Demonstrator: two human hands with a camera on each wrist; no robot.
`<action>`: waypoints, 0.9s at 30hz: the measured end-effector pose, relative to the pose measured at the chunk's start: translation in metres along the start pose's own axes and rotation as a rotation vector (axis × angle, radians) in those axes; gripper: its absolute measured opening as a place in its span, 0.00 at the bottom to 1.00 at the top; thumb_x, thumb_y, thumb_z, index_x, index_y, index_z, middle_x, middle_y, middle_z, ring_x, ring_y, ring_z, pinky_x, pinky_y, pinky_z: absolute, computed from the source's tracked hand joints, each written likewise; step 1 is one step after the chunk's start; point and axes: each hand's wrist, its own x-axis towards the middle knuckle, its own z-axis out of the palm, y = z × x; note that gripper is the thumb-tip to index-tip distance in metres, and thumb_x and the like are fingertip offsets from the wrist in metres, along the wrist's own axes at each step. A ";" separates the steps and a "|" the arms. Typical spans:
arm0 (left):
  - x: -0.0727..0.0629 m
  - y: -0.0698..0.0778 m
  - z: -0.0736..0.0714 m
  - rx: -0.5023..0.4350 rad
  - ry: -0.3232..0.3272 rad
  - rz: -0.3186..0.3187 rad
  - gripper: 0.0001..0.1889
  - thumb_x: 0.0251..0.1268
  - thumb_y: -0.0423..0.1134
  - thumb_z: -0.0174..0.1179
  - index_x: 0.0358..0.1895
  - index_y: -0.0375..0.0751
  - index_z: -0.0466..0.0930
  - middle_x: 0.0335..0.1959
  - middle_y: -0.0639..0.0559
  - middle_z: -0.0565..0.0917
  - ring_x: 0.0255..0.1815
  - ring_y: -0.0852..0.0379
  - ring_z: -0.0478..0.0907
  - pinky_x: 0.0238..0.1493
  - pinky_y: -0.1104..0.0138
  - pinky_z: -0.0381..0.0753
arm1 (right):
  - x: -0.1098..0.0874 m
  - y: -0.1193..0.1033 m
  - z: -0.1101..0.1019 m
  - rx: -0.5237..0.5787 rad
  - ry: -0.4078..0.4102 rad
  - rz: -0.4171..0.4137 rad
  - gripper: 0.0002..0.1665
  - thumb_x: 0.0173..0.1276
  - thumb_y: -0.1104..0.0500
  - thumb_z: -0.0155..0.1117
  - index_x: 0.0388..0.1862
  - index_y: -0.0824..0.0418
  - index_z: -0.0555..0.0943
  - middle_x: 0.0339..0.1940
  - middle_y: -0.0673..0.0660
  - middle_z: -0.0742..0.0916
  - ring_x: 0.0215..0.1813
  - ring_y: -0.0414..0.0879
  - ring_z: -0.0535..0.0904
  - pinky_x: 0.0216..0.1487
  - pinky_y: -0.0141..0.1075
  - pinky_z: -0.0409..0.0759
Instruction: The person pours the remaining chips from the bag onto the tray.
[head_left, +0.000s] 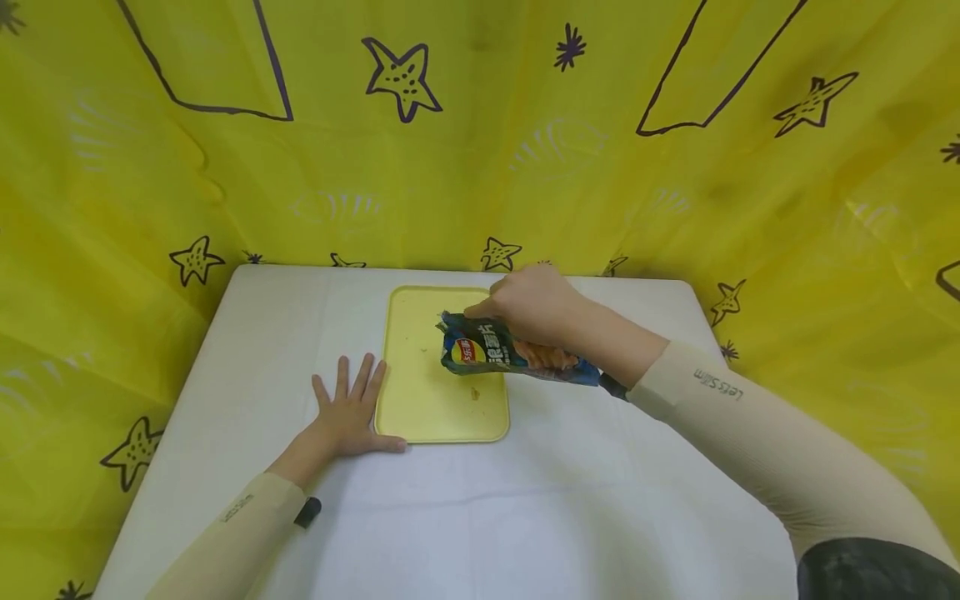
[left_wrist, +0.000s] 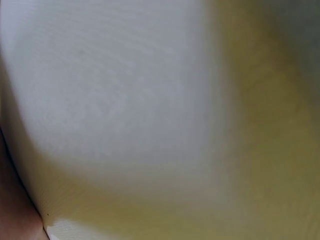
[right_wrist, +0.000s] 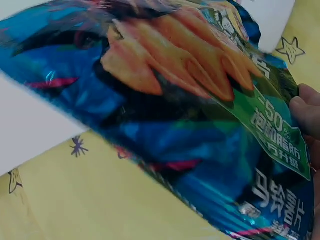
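My right hand grips a dark blue and green bag of potato chips from above, its fingers at the bag's upper edge. The bag lies on its side in the air, with its ragged end over the pale yellow tray. In the right wrist view the crinkled chip bag fills most of the picture, showing chips printed on its front. A few small chip crumbs lie on the tray. My left hand rests with fingers spread at the tray's left edge, thumb along its near corner.
The tray sits on a white-covered table with rounded far corners. A yellow curtain with drawn starfish hangs behind the table and along both sides. The left wrist view is mostly blurred sleeve.
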 end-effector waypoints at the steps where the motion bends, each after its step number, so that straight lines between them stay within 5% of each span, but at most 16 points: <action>1: 0.000 0.000 0.000 -0.001 0.001 -0.001 0.78 0.31 0.91 0.50 0.81 0.45 0.28 0.82 0.41 0.26 0.77 0.28 0.16 0.58 0.26 0.12 | 0.000 0.000 0.000 -0.007 0.000 -0.003 0.33 0.70 0.67 0.62 0.63 0.31 0.80 0.26 0.46 0.83 0.20 0.43 0.69 0.17 0.36 0.69; 8: 0.001 0.000 -0.001 0.013 0.015 0.005 0.77 0.32 0.91 0.50 0.81 0.44 0.29 0.82 0.41 0.27 0.77 0.28 0.17 0.59 0.25 0.15 | 0.000 0.001 0.001 -0.010 0.022 -0.003 0.38 0.65 0.72 0.58 0.62 0.31 0.81 0.22 0.46 0.80 0.19 0.43 0.63 0.16 0.34 0.61; 27: -0.001 0.001 -0.001 -0.015 0.020 0.012 0.77 0.33 0.90 0.52 0.81 0.44 0.30 0.82 0.40 0.28 0.77 0.27 0.17 0.59 0.25 0.15 | 0.000 -0.001 0.000 -0.018 0.007 -0.009 0.35 0.69 0.69 0.60 0.62 0.31 0.80 0.23 0.45 0.81 0.19 0.43 0.66 0.16 0.35 0.66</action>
